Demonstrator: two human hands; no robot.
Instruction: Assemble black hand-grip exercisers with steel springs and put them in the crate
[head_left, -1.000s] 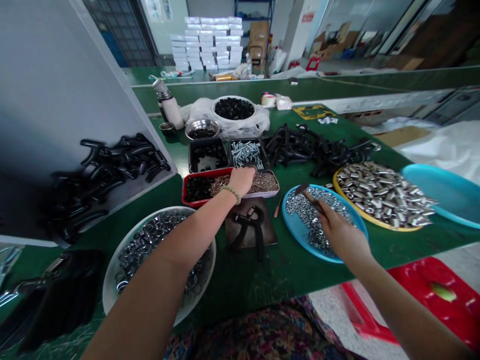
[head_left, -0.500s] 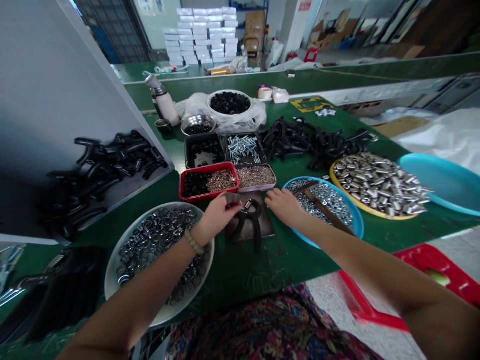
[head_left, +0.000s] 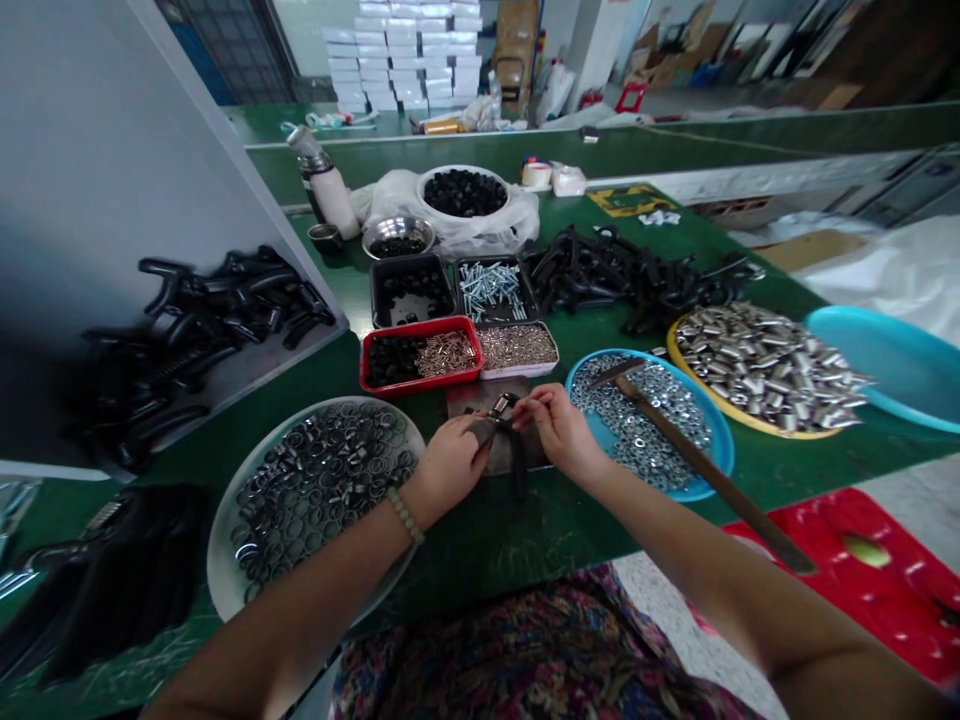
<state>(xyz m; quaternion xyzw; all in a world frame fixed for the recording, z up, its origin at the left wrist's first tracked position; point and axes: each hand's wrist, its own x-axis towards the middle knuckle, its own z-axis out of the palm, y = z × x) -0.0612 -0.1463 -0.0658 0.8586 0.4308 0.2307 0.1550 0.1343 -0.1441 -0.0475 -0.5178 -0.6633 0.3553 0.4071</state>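
Note:
A black curved handle-like part (head_left: 519, 465) with a shiny metal fitting at its top lies over a dark metal plate (head_left: 499, 385). My left hand (head_left: 450, 465) is closed on the near left side of this part. Something dark grey shows at its fingertips; I cannot tell whether it is a finger cover or a held piece. My right hand (head_left: 559, 430) has its fingers pinched together just right of the metal fitting, and what sits between them is too small to name. Right of it, a hammer (head_left: 697, 455) lies across a blue basin (head_left: 726, 455) of small metal nuts.
A white basin (head_left: 217, 540) of metal rings stands at left. Ahead are a red tray (head_left: 367, 385), a pale tray of tiny fasteners (head_left: 517, 347) and a black tray of screws (head_left: 491, 290). A yellow basin (head_left: 750, 425) of metal sleeves and black handles (head_left: 600, 270) lie at right.
My right hand has left the table by the blue basin and come in to the fitting, fingers pinched. My left hand has moved down and right onto the black part. The view has shifted slightly.

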